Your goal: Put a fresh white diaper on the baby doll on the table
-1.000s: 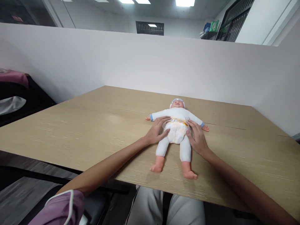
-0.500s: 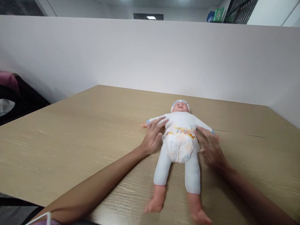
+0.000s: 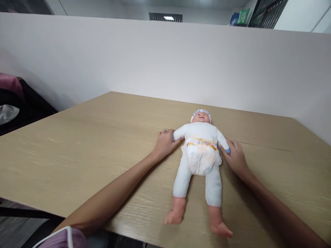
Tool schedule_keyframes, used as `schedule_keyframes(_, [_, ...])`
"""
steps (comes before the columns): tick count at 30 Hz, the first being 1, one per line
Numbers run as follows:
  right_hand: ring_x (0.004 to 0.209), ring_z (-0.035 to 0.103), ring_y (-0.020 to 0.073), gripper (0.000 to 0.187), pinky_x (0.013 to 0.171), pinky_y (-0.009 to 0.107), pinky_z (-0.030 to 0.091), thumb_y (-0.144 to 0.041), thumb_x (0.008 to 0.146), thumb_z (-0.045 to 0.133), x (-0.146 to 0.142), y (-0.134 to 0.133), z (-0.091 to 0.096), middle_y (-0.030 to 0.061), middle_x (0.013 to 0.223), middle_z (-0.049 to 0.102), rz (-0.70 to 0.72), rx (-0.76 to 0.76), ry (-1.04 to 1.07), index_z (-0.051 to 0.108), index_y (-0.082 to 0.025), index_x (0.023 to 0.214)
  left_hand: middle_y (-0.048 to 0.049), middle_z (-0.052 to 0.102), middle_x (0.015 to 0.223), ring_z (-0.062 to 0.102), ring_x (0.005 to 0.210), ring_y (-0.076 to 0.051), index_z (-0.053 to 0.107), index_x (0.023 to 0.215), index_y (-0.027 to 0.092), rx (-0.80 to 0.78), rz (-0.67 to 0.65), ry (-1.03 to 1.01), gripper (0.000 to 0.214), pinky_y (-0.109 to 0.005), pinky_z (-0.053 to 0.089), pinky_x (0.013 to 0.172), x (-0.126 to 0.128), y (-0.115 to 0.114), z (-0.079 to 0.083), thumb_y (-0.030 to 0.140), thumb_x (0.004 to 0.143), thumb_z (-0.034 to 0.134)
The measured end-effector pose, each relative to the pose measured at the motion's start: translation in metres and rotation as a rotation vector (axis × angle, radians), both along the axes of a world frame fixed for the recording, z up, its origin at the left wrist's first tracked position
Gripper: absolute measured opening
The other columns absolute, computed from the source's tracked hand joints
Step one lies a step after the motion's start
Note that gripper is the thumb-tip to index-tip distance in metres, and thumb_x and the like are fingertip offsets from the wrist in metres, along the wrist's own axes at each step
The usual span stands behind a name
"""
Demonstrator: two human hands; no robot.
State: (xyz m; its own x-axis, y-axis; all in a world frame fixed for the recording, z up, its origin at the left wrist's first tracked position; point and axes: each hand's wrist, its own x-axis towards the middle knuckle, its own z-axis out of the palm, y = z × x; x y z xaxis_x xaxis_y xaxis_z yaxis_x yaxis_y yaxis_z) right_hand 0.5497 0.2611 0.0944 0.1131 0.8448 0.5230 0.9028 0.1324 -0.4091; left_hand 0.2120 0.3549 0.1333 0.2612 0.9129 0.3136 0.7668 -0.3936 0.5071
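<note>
A baby doll (image 3: 200, 130) in a white suit lies on its back, its head toward the far side and bare feet toward me. It wears a white printed cap (image 3: 201, 112) and a diaper (image 3: 201, 161) with a colourful waistband. My left hand (image 3: 164, 142) is closed around the doll's arm on the left, hiding that doll hand. On the other side my right hand (image 3: 236, 157) has its fingers and thumb around the doll's other arm near the blue cuff (image 3: 228, 151), and the doll hand there is covered too.
The doll rests on a wooden table (image 3: 90, 148) with a seam running across it. Behind the table stands a white partition (image 3: 160, 58). A dark bag (image 3: 31, 100) with a pink part sits beyond the left edge.
My hands were beside the doll's waist with fingers spread; now each has closed on one of its arms. The doll's outstretched arms have come in closer to its body.
</note>
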Motion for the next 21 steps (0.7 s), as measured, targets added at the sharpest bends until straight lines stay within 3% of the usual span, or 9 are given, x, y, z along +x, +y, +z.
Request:
schedule_keyframes(3, [0.107, 0.066, 0.0369, 0.056, 0.099, 0.055, 0.054, -0.053, 0.096, 0.051, -0.012, -0.005, 0.009, 0.0206, 0.113, 0.073, -0.002, -0.080, 0.204, 0.076, -0.012, 0.123, -0.0157, 0.078, 0.109, 0.070, 0.103, -0.036, 0.067, 0.111, 0.017, -0.121, -0.007, -0.122, 0.043, -0.043, 0.050, 0.088, 0.013, -0.022, 0.018, 0.055, 0.092, 0.066])
schedule_keyframes(6, [0.107, 0.067, 0.0340, 0.051, 0.099, 0.051, 0.055, -0.054, 0.089, 0.055, -0.013, -0.028, 0.024, 0.0158, 0.115, 0.074, 0.043, -0.119, 0.408, 0.078, -0.018, 0.119, -0.0093, 0.076, 0.097, 0.069, 0.086, -0.030, 0.062, 0.105, 0.019, -0.217, 0.007, -0.238, 0.044, -0.035, 0.045, 0.070, 0.016, -0.063, 0.042, 0.061, 0.090, 0.066])
schedule_keyframes(9, [0.109, 0.067, 0.0323, 0.050, 0.099, 0.047, 0.054, -0.056, 0.086, 0.064, -0.005, -0.075, 0.046, 0.0118, 0.117, 0.075, 0.146, -0.146, 0.522, 0.078, -0.021, 0.119, -0.0032, 0.070, 0.090, 0.064, 0.080, -0.025, 0.056, 0.099, 0.022, -0.215, -0.014, -0.329, 0.047, -0.032, 0.042, 0.067, 0.008, -0.127, 0.059, 0.066, 0.088, 0.069])
schedule_keyframes(11, [0.105, 0.066, 0.0311, 0.046, 0.095, 0.043, 0.054, -0.056, 0.088, 0.066, 0.001, -0.116, 0.063, 0.0097, 0.111, 0.074, 0.224, -0.190, 0.526, 0.079, -0.022, 0.117, -0.0015, 0.066, 0.090, 0.062, 0.079, -0.022, 0.054, 0.101, 0.023, -0.203, -0.055, -0.379, 0.044, -0.032, 0.044, 0.068, 0.001, -0.181, 0.057, 0.064, 0.091, 0.068])
schedule_keyframes(13, [0.101, 0.066, 0.0299, 0.039, 0.092, 0.041, 0.055, -0.054, 0.093, 0.065, 0.006, -0.161, 0.075, 0.0079, 0.105, 0.072, 0.295, -0.251, 0.524, 0.079, -0.023, 0.112, -0.0017, 0.065, 0.091, 0.061, 0.080, -0.022, 0.053, 0.104, 0.025, -0.244, -0.111, -0.419, 0.041, -0.032, 0.048, 0.069, -0.009, -0.240, 0.039, 0.061, 0.091, 0.068])
schedule_keyframes(17, [0.111, 0.066, 0.0350, 0.035, 0.096, 0.045, 0.056, -0.050, 0.093, 0.067, 0.011, -0.249, 0.077, 0.0104, 0.118, 0.072, 0.303, -0.322, 0.557, 0.081, -0.026, 0.115, -0.0056, 0.066, 0.089, 0.062, 0.078, -0.026, 0.058, 0.098, 0.029, -0.463, -0.254, -0.352, 0.040, -0.040, 0.054, 0.070, -0.037, -0.348, -0.030, 0.065, 0.085, 0.069])
schedule_keyframes(19, [0.119, 0.066, 0.0382, 0.041, 0.103, 0.048, 0.055, -0.050, 0.091, 0.070, 0.005, -0.285, 0.070, 0.0112, 0.125, 0.071, 0.350, -0.407, 0.561, 0.081, -0.027, 0.123, -0.0077, 0.069, 0.093, 0.064, 0.090, -0.033, 0.067, 0.101, 0.034, -0.574, -0.397, -0.192, 0.038, -0.048, 0.057, 0.082, -0.056, -0.388, -0.059, 0.068, 0.083, 0.069])
schedule_keyframes(21, [0.124, 0.064, 0.0382, 0.048, 0.110, 0.049, 0.052, -0.049, 0.093, 0.071, -0.007, -0.310, 0.063, 0.0112, 0.130, 0.070, 0.449, -0.554, 0.542, 0.076, -0.028, 0.136, -0.0096, 0.071, 0.093, 0.065, 0.095, -0.036, 0.070, 0.093, 0.033, -0.624, -0.477, -0.133, 0.034, -0.052, 0.056, 0.092, -0.076, -0.417, -0.074, 0.065, 0.083, 0.070])
